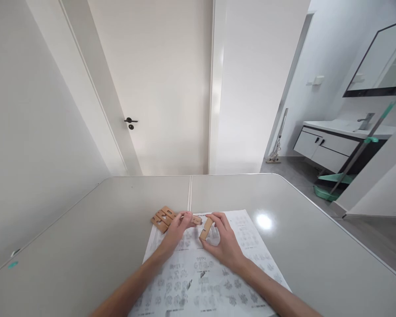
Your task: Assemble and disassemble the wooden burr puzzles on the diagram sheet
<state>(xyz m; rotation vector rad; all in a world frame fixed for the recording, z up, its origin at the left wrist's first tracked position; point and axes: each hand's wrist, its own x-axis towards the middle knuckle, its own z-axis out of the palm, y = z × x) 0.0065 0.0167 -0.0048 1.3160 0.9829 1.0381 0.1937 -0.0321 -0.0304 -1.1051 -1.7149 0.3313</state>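
Observation:
Above the printed paper sheet [214,273], my right hand [226,242] pinches a notched wooden block [207,228] by its two ends, between thumb and fingers. My left hand [181,223] is closed on a wooden piece [196,220] that pokes out to the right of the fingers. The two wooden pieces are close together, with a small gap between them. Just left of my left hand lie several flat wooden pieces with cutouts [161,219], side by side at the sheet's far left corner. The left fingers hide part of the piece they hold.
The sheet lies on a light grey table [86,246] with a seam down its far half. Beyond the far edge stands a white door with a black handle [130,120]. A washbasin cabinet [330,145], a mop [277,145] and a green dustpan [326,193] are at the right.

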